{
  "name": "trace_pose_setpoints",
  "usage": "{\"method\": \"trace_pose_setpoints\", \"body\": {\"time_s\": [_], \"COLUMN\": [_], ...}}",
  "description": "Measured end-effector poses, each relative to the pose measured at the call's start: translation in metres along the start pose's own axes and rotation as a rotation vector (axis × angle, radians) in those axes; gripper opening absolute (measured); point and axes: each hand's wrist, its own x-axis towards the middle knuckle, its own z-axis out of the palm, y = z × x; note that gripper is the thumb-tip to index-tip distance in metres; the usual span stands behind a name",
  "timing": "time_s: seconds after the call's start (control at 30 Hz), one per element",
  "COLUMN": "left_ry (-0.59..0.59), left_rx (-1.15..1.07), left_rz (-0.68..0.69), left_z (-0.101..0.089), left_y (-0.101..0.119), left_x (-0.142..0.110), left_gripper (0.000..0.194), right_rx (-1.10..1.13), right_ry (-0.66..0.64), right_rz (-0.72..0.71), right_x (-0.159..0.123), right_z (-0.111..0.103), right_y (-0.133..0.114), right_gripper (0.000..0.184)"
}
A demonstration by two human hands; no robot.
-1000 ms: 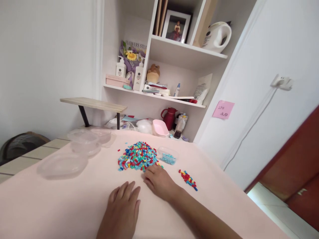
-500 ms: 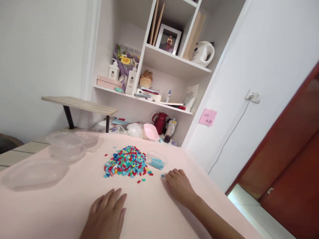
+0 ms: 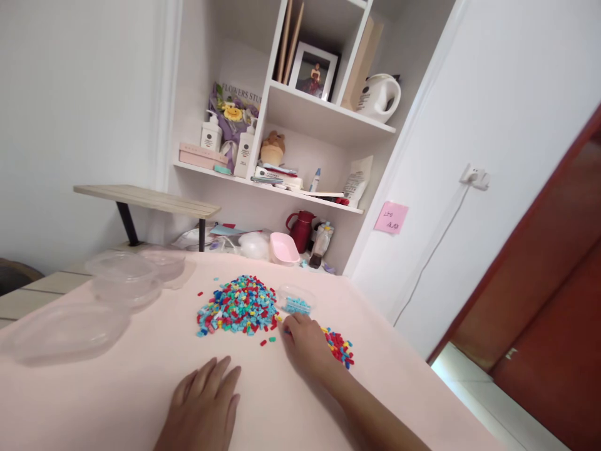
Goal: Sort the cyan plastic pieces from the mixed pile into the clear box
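A large heap of small plastic building bricks (image 3: 241, 307), mostly light blue and red, is spread over the pink tabletop. At its right edge is my right hand (image 3: 307, 344), fingers curled down over a few loose bricks. What sits beneath its fingertips is mostly hidden. Just behind that hand stands a clear plastic container (image 3: 297, 302) holding light blue bricks. A smaller pile of mixed bricks (image 3: 340, 347) shows beyond my right wrist, partly covered by it. My left hand (image 3: 201, 401) rests palm down in front of the heap, fingers stretched out and holding nothing.
Several clear plastic containers or lids (image 3: 70, 329) lie along the table's left side. At the back are a pink basin (image 3: 284, 248), a red jug (image 3: 300, 230) and a bottle (image 3: 320, 245). A small wooden stand (image 3: 145, 199) rises at the back left, beside white shelves (image 3: 323, 103).
My right hand has moved left to the heap's edge, uncovering the smaller brick pile on the right. The left hand has stayed in place.
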Motion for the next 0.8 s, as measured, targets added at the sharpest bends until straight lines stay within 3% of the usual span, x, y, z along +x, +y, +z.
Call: {"method": "trace_pose_setpoints", "body": {"time_s": [0.1,0.23,0.33,0.43,0.6,0.8], "left_ry": [0.026,0.045,0.069,0.102,0.111,0.148], "left_rx": [-0.010,-0.006,0.002,0.015,0.015,0.017], "left_rz": [0.004,0.010,0.029,0.037,0.033,0.051], "left_z": [0.001,0.000,0.000,0.002,0.000,0.002], "left_y": [0.001,0.002,0.002,0.001,0.002,0.001], "left_x": [-0.001,-0.002,-0.003,-0.004,-0.004,-0.004], "left_gripper": [0.040,0.038,0.038,0.037,0.036,0.035], "right_rx": [0.063,0.169,0.182,0.255,0.386,0.279], "right_ry": [0.037,0.133,0.184,0.176,0.224,0.172], "right_rz": [-0.005,-0.091,-0.109,-0.132,-0.093,-0.141], "right_x": [-0.002,-0.001,0.001,0.001,-0.002,0.001], "right_z": [0.002,0.011,0.019,0.021,0.020,0.024], "right_y": [0.004,0.004,0.000,-0.001,0.001,0.000], "right_gripper": [0.023,0.043,0.039,0.030,0.040,0.039]}}
